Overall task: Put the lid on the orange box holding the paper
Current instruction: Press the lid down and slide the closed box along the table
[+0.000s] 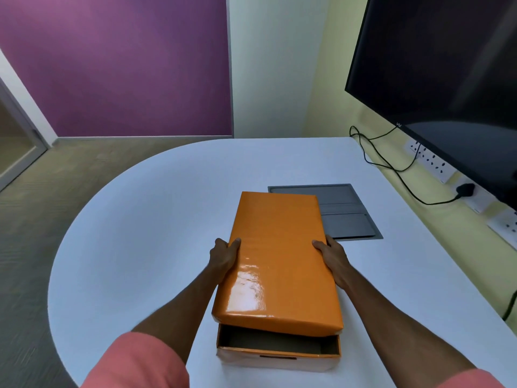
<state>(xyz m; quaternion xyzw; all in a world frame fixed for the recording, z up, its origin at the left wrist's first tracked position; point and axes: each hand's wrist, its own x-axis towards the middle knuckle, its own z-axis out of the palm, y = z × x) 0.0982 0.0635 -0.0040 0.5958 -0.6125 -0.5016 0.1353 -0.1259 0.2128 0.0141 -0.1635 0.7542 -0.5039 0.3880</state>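
Observation:
A glossy orange lid [275,259] hovers over the orange box [279,357], tilted and shifted away from me, so the box's near end stays uncovered. My left hand [225,260] grips the lid's left edge. My right hand [334,260] grips its right edge. Through the gap at the near end I see the box's grey inner wall [277,341]. The paper inside is hidden from view.
The box stands on a white rounded table [134,247]. A grey recessed panel [347,214] lies in the table just beyond the lid. A black monitor [447,79], a black cable [391,169] and wall sockets [436,163] line the right side.

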